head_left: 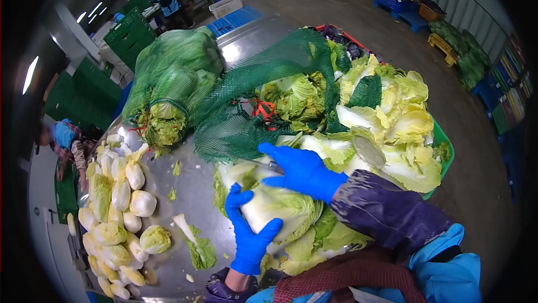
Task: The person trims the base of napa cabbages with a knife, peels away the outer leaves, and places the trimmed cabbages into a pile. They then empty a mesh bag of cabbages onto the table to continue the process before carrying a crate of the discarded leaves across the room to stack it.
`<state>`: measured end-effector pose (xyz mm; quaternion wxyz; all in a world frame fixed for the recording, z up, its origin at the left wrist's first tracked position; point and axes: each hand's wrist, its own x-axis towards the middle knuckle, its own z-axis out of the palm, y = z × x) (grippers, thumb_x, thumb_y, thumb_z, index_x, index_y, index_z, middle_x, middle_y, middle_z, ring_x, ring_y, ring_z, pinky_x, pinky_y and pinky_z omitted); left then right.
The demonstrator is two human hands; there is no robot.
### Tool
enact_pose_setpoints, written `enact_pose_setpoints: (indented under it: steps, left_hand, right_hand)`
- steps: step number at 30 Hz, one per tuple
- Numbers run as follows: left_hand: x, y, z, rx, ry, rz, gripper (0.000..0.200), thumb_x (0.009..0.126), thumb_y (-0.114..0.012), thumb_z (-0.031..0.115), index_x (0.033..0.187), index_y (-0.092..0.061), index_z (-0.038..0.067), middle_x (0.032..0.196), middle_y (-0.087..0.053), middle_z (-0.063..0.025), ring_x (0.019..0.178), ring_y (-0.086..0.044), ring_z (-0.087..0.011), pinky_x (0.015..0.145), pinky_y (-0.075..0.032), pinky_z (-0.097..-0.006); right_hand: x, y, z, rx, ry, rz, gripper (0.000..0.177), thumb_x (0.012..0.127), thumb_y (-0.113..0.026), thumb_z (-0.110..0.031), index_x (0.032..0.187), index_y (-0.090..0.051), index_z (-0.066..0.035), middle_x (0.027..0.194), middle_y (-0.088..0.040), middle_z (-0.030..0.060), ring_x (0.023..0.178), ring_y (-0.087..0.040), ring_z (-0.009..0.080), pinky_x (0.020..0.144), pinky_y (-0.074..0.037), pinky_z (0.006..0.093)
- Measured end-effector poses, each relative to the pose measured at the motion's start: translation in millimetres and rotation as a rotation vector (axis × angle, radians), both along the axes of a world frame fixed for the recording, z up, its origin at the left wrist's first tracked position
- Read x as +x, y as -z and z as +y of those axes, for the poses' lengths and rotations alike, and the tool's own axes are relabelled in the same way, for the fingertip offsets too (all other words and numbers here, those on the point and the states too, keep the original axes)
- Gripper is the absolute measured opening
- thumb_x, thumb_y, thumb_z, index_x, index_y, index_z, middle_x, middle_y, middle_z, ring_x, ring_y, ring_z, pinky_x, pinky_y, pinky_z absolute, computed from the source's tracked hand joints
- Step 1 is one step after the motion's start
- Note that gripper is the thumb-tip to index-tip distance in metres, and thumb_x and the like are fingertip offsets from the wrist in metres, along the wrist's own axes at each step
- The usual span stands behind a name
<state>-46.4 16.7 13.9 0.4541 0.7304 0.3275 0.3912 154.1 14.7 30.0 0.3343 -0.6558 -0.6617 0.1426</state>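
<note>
At lower centre, the left hand (249, 234) cups a cabbage (294, 207) whose roundness could deflect the apparent knife (273, 165) the right hand (302, 172) grips.

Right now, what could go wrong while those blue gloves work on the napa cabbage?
The metal tool, maybe a knife, in the right hand could slip and nick the left hand on the napa cabbage. The green mesh bag lies close by and might snag. Leaves piled over the green crate could tumble off.

Room at left, green netting (230, 136) ahead
</note>
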Motion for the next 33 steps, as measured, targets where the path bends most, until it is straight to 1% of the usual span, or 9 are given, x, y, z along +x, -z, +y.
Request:
enact_pose_setpoints:
  steps: [8, 14, 17, 20, 22, 24, 27, 30, 33]
  left_hand:
    - [-14.5, 6.4, -3.3, -0.607, -0.126, -0.329, 0.078, 0.07, -0.07, 0.012, 0.134, -0.025, 0.007, 0.132, -0.032, -0.012, 0.121, -0.034, -0.0242, 0.102, -0.028, -0.0362]
    - [-42.4, 38.2, -4.5, -0.551, -0.173, -0.32, 0.071, 0.07, -0.066, 0.008, 0.132, -0.031, 0.01, 0.129, -0.038, -0.0085, 0.117, -0.039, -0.0256, 0.099, -0.035, -0.0378]
    - [-66.2, 47.4, 3.0, -0.972, -0.183, -0.765, 0.071, 0.07, -0.065, 0.014, 0.132, -0.031, 0.013, 0.128, -0.04, -0.0116, 0.115, -0.044, -0.0304, 0.095, -0.041, -0.0478]
    - [-61.4, 1.9, 14.8, -0.71, -0.13, -0.589, 0.078, 0.066, -0.07, 0.022, 0.132, -0.031, 0.01, 0.129, -0.04, -0.0128, 0.117, -0.043, -0.03, 0.098, -0.038, -0.0418]
    - [-53.4, -38.4, 29.7, -0.377, 0.029, -0.33, 0.084, 0.062, -0.073, 0.022, 0.133, -0.03, 0.008, 0.131, -0.038, -0.0134, 0.12, -0.04, -0.029, 0.099, -0.036, -0.0391]
    - [-44.7, -74.7, 47.0, -0.04, 0.27, -0.077, 0.091, 0.059, -0.078, 0.025, 0.133, -0.028, 0.006, 0.134, -0.034, -0.0135, 0.124, -0.034, -0.0268, 0.102, -0.03, -0.0388]
    - [-14.7, -117.1, 49.5, 0.349, 0.419, -0.045, 0.097, 0.056, -0.081, 0.028, 0.134, -0.028, 0.005, 0.137, -0.028, -0.0133, 0.127, -0.029, -0.0248, 0.105, -0.025, -0.0384]
    - [20.7, -71.9, 25.1, -0.306, 0.126, -0.386, 0.107, 0.054, -0.084, 0.032, 0.137, -0.021, 0.006, 0.139, -0.024, -0.0148, 0.128, -0.027, -0.025, 0.105, -0.024, -0.0375]
    - [17.7, 20.3, 15.0, -0.11, 0.282, -0.006, 0.118, 0.052, -0.085, 0.028, 0.14, -0.01, 0.007, 0.138, -0.025, -0.0156, 0.127, -0.028, -0.0262, 0.103, -0.029, -0.0375]
  right_hand:
    - [21.2, 41.7, 28.9, -0.16, 0.139, -0.051, 0.039, 0.071, -0.063, -0.036, 0.101, -0.056, -0.011, 0.081, -0.063, 0.0139, 0.075, -0.061, 0.033, 0.066, -0.047, 0.0411]
    - [117.0, 88.0, -13.8, -0.108, 0.497, 0.225, 0.036, 0.071, -0.068, -0.029, 0.095, -0.056, -0.004, 0.086, -0.061, 0.0129, 0.075, -0.06, 0.0267, 0.064, -0.048, 0.0368]
    - [175.8, 84.7, -62.0, -0.089, 0.647, 0.02, 0.044, 0.067, -0.072, -0.029, 0.093, -0.053, 0.0, 0.08, -0.061, 0.0137, 0.071, -0.059, 0.0256, 0.065, -0.047, 0.0339]
    - [144.5, 1.3, -78.6, -0.113, 0.627, 0.0, 0.046, 0.069, -0.073, -0.024, 0.103, -0.052, 0.0, 0.092, -0.061, 0.0138, 0.081, -0.06, 0.0235, 0.071, -0.047, 0.0326]
    - [119.9, -23.1, -72.5, 0.193, 0.425, 0.208, 0.055, 0.07, -0.073, -0.016, 0.117, -0.048, -0.003, 0.108, -0.058, 0.0096, 0.096, -0.057, 0.0184, 0.081, -0.046, 0.0314]
    - [79.0, -59.5, -65.2, -0.011, 0.1, 0.85, 0.07, 0.069, -0.073, -0.008, 0.129, -0.039, -0.005, 0.125, -0.048, 0.0067, 0.113, -0.045, 0.0163, 0.093, -0.039, 0.0304]
    - [35.9, -76.2, -63.2, -0.131, -0.189, 0.995, 0.081, 0.065, -0.076, -0.006, 0.134, -0.033, -0.005, 0.133, -0.037, 0.0079, 0.124, -0.032, 0.0162, 0.1, -0.032, 0.0301]
    - [25.3, -59.1, -71.3, -0.489, -0.212, 1.117, 0.082, 0.067, -0.076, -0.011, 0.136, -0.031, -0.006, 0.125, -0.046, 0.0061, 0.112, -0.044, 0.0135, 0.095, -0.036, 0.0295]
    - [12.4, -0.3, -89.0, -0.324, -0.097, 1.056, 0.076, 0.068, -0.076, -0.012, 0.133, -0.035, -0.006, 0.119, -0.052, 0.0051, 0.105, -0.049, 0.0131, 0.092, -0.04, 0.0295]
